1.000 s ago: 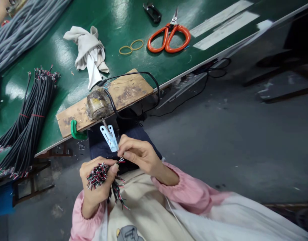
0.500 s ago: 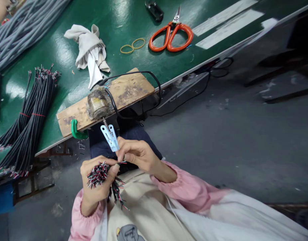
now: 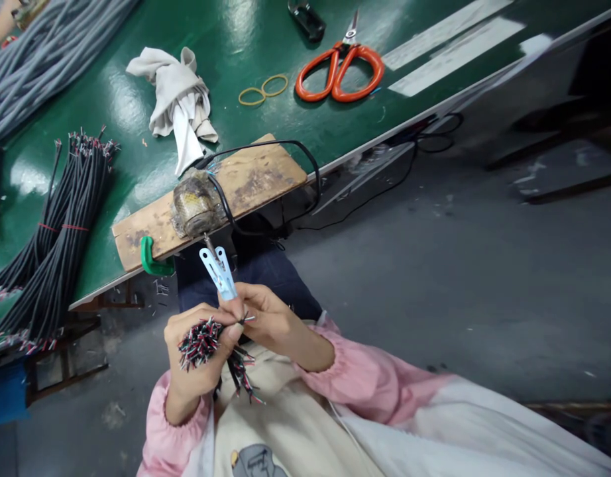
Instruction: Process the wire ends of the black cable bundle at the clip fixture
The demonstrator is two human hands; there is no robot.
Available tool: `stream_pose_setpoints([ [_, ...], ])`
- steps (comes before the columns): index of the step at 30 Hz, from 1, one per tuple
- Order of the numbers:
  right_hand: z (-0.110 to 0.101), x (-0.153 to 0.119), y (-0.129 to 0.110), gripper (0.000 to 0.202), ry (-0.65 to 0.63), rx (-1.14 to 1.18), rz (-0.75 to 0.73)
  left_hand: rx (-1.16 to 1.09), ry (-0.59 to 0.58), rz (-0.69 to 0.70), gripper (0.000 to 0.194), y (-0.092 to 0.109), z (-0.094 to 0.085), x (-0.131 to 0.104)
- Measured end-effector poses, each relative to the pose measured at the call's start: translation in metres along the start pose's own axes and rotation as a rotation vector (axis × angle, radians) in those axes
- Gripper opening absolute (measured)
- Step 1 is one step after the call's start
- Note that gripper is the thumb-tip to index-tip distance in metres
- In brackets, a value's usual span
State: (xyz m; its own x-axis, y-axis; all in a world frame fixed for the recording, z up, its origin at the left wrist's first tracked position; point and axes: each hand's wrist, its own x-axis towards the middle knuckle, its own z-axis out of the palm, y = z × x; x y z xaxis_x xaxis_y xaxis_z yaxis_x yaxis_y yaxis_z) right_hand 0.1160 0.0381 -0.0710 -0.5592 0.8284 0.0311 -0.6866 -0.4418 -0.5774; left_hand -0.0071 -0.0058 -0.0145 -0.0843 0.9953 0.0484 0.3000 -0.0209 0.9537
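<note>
My left hand (image 3: 199,351) is wrapped round a bundle of thin black cables (image 3: 200,343), whose ends show red, white and black wires. More cable ends (image 3: 242,377) hang out below the palm. Close by, my right hand (image 3: 268,321) is closed with its fingertips at a single cable end (image 3: 246,320), next to my left thumb. Just above these fingertips is a light-blue clothespin (image 3: 219,273), fixed on the metal shaft of a small tape-covered motor (image 3: 193,204). The motor sits on a wooden board (image 3: 260,169) at the table edge.
A green clamp (image 3: 154,257) grips the board. On the green table (image 3: 256,59) lie tied black cables (image 3: 61,232), grey cables (image 3: 61,59), a cloth (image 3: 179,99), rubber bands (image 3: 263,91), orange-handled scissors (image 3: 340,73) and a black tool (image 3: 307,23). Another person's arm (image 3: 2,23) shows top left.
My left hand and the bundle have shifted slightly right and up. My right hand has moved slightly left, its fingers bent closer round the cable end. The table things stay put.
</note>
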Motion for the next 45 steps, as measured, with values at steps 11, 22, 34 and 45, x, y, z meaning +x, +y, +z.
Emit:
stream_pose_setpoints([
  [11,-0.008,0.017,-0.061,0.049,-0.059,-0.445,0.180,0.034,-0.041,0.046,0.009,0.009,-0.004,-0.001],
  [22,0.016,0.052,-0.036,0.062,0.049,-0.083,0.218,0.088,0.153,0.094,0.013,0.018,-0.005,0.006],
  [34,0.004,0.047,-0.019,0.059,0.066,0.184,0.315,0.063,0.169,-0.037,0.014,0.014,0.002,0.007],
  [45,0.002,0.000,-0.041,0.039,0.100,-0.491,-0.027,0.117,0.062,0.015,0.014,0.017,0.001,0.006],
])
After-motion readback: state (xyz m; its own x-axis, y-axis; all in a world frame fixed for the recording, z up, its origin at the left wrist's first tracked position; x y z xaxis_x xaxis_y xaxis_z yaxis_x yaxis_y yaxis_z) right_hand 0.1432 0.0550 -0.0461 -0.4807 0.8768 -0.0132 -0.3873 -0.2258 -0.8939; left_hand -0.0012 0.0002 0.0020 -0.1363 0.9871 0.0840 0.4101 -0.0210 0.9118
